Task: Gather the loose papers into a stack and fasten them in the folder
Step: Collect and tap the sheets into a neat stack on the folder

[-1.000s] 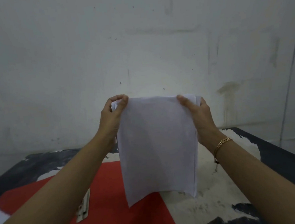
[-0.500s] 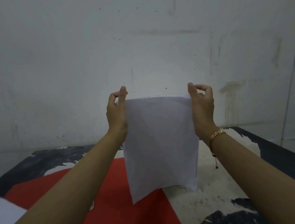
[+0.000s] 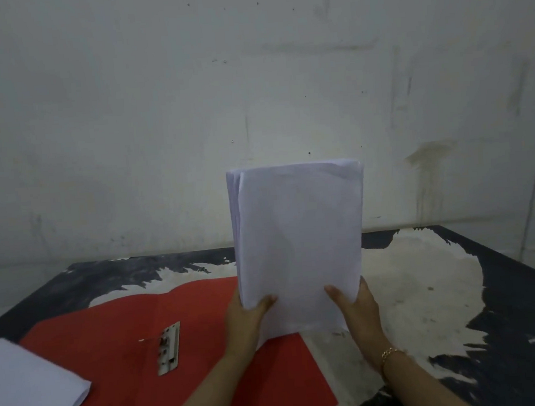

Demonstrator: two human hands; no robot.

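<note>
From the head camera, the red folder (image 3: 189,362) lies open on the worn table (image 3: 507,296), its metal clip (image 3: 169,348) bare, no sheets in it. The left hand (image 3: 246,319) and right hand (image 3: 358,311) each grip a lower corner of the stack of papers (image 3: 299,242), held upright with its bottom edge at the folder's right edge. More paper (image 3: 25,391) lies at the folder's near left.

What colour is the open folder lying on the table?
Red. The folder lies open on the table, clearest in the head view.
</note>
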